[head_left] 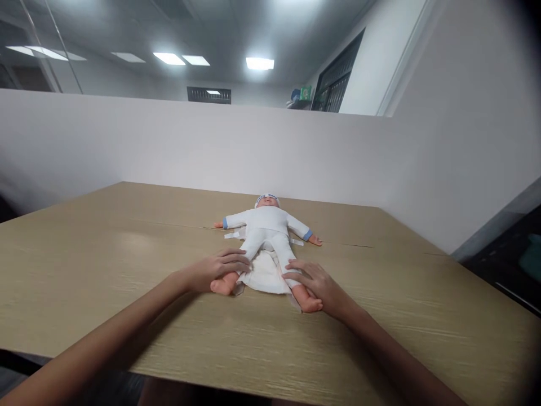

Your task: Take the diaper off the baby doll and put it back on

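A baby doll [268, 228] in white clothes with blue cuffs and a cap lies on its back on the wooden table [105, 265], arms spread, feet towards me. A white diaper [265, 275] lies spread under its hips and between its legs. My left hand [217, 269] rests on the doll's lower leg on the left side, fingers wrapped over it near the foot. My right hand [315, 282] lies on the other lower leg, fingers closed over the trouser cuff above the bare foot.
A white partition wall [169, 146] runs behind the table. A white wall stands at the right, with a dark surface [507, 265] beyond the table's right edge. The table's near edge [220, 383] is close to my body.
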`<action>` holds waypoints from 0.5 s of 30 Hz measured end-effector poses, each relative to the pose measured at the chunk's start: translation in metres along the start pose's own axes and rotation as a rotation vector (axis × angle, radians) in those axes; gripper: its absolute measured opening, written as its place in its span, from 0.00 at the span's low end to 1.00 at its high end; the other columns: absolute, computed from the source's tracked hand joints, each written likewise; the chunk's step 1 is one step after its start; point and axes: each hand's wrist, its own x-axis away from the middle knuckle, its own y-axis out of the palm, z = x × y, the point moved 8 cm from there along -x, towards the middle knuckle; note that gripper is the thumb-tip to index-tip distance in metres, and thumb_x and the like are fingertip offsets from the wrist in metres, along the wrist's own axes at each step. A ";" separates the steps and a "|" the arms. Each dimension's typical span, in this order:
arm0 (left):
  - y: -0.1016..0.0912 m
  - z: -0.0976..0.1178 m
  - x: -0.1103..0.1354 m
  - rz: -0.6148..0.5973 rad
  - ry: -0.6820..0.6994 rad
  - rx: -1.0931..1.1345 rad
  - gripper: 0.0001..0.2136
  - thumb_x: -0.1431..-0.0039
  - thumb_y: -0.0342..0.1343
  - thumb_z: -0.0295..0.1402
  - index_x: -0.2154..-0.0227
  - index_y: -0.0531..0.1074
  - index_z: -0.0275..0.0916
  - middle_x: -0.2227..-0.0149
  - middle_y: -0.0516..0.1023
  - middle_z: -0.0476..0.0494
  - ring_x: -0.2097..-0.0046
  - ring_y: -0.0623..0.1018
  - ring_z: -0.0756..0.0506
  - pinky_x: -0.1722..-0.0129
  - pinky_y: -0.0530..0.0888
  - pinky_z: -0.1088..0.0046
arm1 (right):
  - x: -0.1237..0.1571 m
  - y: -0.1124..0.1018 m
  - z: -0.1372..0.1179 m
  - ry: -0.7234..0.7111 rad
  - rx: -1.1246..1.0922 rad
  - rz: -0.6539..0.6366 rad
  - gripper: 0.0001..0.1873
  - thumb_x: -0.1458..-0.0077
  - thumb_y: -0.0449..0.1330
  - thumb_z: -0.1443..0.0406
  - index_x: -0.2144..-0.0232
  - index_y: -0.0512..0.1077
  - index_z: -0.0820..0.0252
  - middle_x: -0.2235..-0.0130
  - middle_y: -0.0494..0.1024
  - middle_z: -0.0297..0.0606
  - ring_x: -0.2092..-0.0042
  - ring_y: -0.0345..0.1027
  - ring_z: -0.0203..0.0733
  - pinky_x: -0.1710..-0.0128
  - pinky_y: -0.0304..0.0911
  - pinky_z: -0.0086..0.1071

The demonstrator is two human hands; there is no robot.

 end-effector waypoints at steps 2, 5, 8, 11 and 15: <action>0.005 -0.001 0.000 -0.022 -0.002 -0.020 0.31 0.40 0.64 0.27 0.33 0.69 0.42 0.31 0.73 0.35 0.26 0.64 0.34 0.28 0.66 0.49 | 0.000 0.002 -0.001 0.005 -0.003 -0.006 0.27 0.34 0.51 0.74 0.41 0.79 0.49 0.35 0.78 0.44 0.30 0.66 0.47 0.33 0.65 0.49; 0.008 -0.004 -0.001 -0.069 -0.017 -0.041 0.38 0.51 0.60 0.17 0.34 0.69 0.41 0.31 0.73 0.38 0.26 0.63 0.32 0.28 0.66 0.48 | -0.001 -0.002 0.002 0.019 -0.063 -0.003 0.25 0.31 0.52 0.72 0.42 0.80 0.49 0.35 0.78 0.43 0.30 0.67 0.47 0.32 0.65 0.48; 0.005 -0.006 -0.002 -0.082 -0.045 0.014 0.35 0.48 0.58 0.17 0.36 0.71 0.43 0.31 0.73 0.40 0.25 0.62 0.33 0.28 0.66 0.49 | -0.002 -0.009 0.012 0.071 -0.237 0.005 0.23 0.28 0.51 0.68 0.42 0.81 0.48 0.36 0.79 0.41 0.31 0.69 0.46 0.32 0.67 0.46; -0.002 -0.003 -0.005 -0.065 -0.115 0.131 0.25 0.36 0.52 0.21 0.40 0.74 0.47 0.34 0.76 0.43 0.25 0.63 0.36 0.29 0.67 0.52 | -0.005 -0.014 0.016 0.141 -0.372 -0.023 0.22 0.25 0.49 0.63 0.43 0.80 0.48 0.38 0.81 0.40 0.34 0.73 0.48 0.33 0.69 0.48; -0.003 0.004 -0.014 -0.039 -0.310 0.168 0.14 0.31 0.54 0.33 0.44 0.73 0.48 0.46 0.80 0.43 0.36 0.70 0.34 0.40 0.74 0.54 | -0.009 -0.014 -0.006 0.183 -0.181 -0.023 0.22 0.30 0.59 0.53 0.38 0.75 0.50 0.38 0.80 0.44 0.34 0.72 0.57 0.28 0.57 0.63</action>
